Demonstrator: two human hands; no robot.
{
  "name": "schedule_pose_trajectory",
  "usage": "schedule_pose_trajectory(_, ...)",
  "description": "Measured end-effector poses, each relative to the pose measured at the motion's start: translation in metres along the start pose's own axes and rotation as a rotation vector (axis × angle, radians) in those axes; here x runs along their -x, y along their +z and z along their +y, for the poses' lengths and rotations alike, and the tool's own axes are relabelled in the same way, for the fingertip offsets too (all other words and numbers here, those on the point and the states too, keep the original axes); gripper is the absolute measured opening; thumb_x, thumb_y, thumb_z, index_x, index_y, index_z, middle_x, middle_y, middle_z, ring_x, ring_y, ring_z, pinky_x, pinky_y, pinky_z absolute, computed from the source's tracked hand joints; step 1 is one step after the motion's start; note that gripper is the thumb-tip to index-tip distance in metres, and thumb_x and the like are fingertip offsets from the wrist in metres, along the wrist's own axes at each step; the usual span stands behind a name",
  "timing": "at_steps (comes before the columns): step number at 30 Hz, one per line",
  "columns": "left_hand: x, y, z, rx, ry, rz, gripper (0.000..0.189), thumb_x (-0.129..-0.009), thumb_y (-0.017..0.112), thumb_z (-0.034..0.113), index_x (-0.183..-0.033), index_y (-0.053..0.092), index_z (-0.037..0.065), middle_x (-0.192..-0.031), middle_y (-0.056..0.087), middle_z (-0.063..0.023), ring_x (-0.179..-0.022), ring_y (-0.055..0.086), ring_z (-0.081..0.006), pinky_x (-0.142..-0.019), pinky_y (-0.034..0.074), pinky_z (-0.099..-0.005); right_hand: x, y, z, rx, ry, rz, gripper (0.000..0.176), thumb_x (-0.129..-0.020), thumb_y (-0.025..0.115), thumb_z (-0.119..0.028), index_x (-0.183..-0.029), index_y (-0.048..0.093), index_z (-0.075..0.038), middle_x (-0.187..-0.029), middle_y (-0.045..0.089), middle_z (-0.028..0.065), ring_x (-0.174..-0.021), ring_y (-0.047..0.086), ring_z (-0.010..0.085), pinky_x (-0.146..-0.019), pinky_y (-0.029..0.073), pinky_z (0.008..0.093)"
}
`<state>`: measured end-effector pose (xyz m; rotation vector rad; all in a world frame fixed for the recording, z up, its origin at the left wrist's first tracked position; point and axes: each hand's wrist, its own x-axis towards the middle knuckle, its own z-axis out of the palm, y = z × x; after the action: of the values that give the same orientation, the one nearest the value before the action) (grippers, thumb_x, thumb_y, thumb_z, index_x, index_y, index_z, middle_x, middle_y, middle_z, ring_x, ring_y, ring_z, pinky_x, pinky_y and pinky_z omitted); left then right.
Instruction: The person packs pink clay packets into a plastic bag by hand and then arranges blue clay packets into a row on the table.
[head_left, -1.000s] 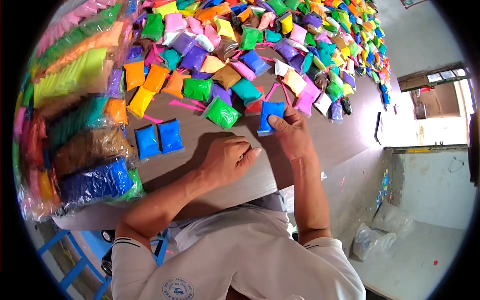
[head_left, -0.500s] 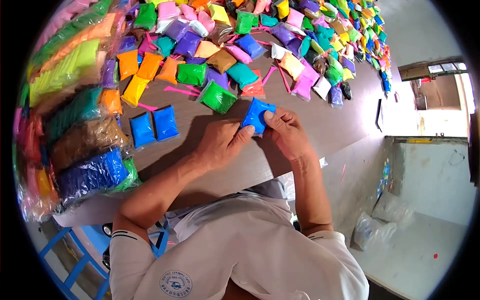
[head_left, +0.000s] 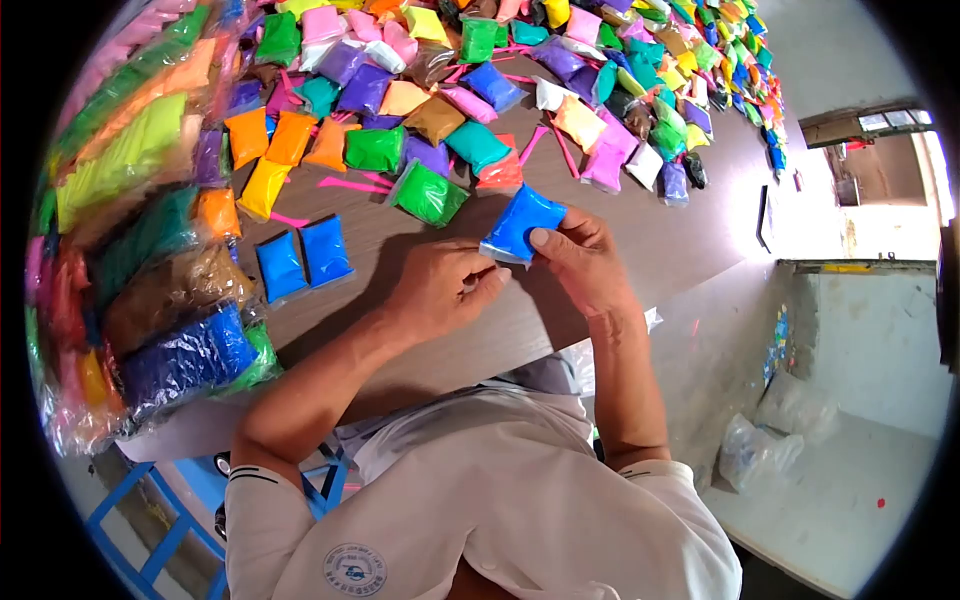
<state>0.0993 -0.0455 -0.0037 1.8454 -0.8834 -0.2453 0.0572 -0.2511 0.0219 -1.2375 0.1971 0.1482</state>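
A soft blue packet [head_left: 526,222] in clear wrapping is held above the table, tilted. My right hand [head_left: 582,262] grips its right side, thumb on the front and fingers behind. Beside the packet's lower left corner is my left hand [head_left: 447,284], its fingers loosely curled and the thumb off the packet. I see nothing in that hand; whether a fingertip touches the packet's edge is hard to tell. Two more blue packets [head_left: 327,250] lie side by side to the left. A green packet [head_left: 428,194] rests just beyond my hands.
A large heap of colourful packets [head_left: 580,125] covers the table's far side, with pink plastic sticks [head_left: 350,184] among them. Bundled packets in clear bags [head_left: 185,355] are stacked at the left. The brown table's [head_left: 420,352] near edge is by my body. Plastic bags [head_left: 757,452] lie at the lower right.
My left thumb has come off the blue packet. The packet now shows more of its face and is held by my right hand, slightly higher.
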Motion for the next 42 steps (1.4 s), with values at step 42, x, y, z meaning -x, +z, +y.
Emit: schedule_pose_trajectory(42,0.010,0.022,-0.015,-0.195,0.103,0.022,0.020,-0.079,0.068,0.021,-0.083,0.069,0.002,-0.085,0.069,-0.0150,-0.086,0.064,-0.0334,-0.078,0.048,-0.0478,-0.081,0.093,0.006,0.674,0.125,-0.320,0.024,-0.088,0.075,-0.020,-0.096,0.069,0.001,-0.074,0.061,0.0027,-0.070,0.054,0.0085,-0.063,0.045,0.0291)
